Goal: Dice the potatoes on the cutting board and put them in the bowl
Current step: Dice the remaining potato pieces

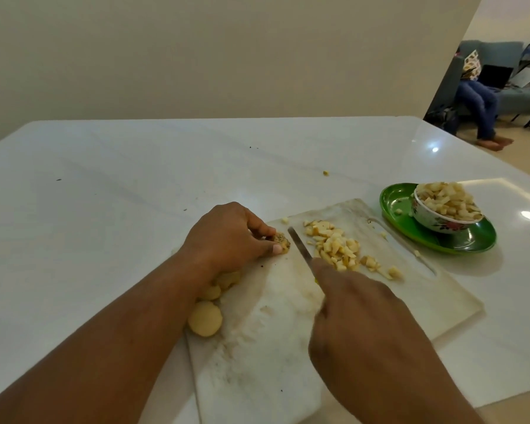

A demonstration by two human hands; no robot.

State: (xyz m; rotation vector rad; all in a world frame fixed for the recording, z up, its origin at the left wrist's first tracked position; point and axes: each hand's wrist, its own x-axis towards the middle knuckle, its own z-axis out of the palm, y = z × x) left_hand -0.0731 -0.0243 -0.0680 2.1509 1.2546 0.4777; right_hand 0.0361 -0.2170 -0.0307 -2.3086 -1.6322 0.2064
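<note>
A floral bowl (441, 220) at the right of the frame is heaped with pale potato cubes and stands on a glossy green plate (410, 231). On the white, scuffed cutting board (426, 289), centre frame, lies a loose pile of diced potato (337, 246). The left hand (227, 234) pinches a speckled potato piece (281, 240) in its fingers; round peeled potatoes (205, 319) sit at the board's left edge. The right hand (361, 319) grips a knife (300, 247), blade pointing up-left, on the white desk (135, 179)

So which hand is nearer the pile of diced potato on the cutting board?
Right. The right hand, gripping the knife, sits just below the diced pile; the left hand pinches a speckled potato piece beyond the blade.
</note>
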